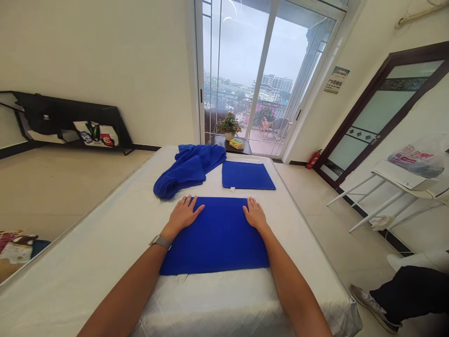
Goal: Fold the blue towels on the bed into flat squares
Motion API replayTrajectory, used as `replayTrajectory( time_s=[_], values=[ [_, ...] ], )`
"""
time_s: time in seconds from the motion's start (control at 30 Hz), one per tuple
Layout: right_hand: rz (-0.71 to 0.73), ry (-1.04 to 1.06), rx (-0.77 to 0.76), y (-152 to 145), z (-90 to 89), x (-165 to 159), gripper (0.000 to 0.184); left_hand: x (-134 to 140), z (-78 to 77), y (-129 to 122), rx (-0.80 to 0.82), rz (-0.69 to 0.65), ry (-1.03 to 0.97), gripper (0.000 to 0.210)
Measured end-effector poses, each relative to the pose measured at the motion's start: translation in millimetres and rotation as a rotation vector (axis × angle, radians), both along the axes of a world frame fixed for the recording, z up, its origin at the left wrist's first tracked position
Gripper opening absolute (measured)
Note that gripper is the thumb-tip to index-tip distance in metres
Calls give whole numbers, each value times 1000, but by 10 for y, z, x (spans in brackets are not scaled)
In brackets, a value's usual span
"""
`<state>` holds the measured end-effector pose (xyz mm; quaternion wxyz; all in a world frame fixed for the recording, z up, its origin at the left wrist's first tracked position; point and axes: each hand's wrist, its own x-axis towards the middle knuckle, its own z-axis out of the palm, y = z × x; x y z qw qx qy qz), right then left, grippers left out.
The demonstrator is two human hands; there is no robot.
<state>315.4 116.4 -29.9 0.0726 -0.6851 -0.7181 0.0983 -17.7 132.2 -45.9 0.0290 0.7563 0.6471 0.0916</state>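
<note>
A blue cloth (pixel 217 238), folded into a flat rectangle with a small white tag at its near edge, lies before me on the white-covered table (pixel 115 243). Flat on its far left corner rests my left hand (pixel 184 214), fingers spread, with a watch on the wrist. My right hand (pixel 255 214) lies on the far right corner, fingers stretched out. Neither hand grips anything. Beyond them is a second folded blue cloth (pixel 248 175), also tagged. To its left sits a loose, rumpled heap of blue cloth (pixel 189 168).
Past the table's far end, a small dark table (pixel 242 149) bears a potted plant (pixel 229 125) and a yellow tissue pack (pixel 236 143). A white stool (pixel 403 182) with a plastic bag (pixel 417 154) stands right. Another person's leg and shoe (pixel 377 304) show at lower right.
</note>
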Motion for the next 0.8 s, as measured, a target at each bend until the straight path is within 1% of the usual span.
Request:
replayTrajectory(
  time_s=[0.23,0.5,0.8],
  values=[
    [-17,-5,35,-15,-4,-15,68,40,80,-50,5,-6,-22,83],
    [-39,-28,51,-1,-22,-20,67,64,55,-33,34,-9,-5,82],
    [-48,-68,36,-9,11,-35,66,78,39,6,29,-7,-53,85]
  ],
)
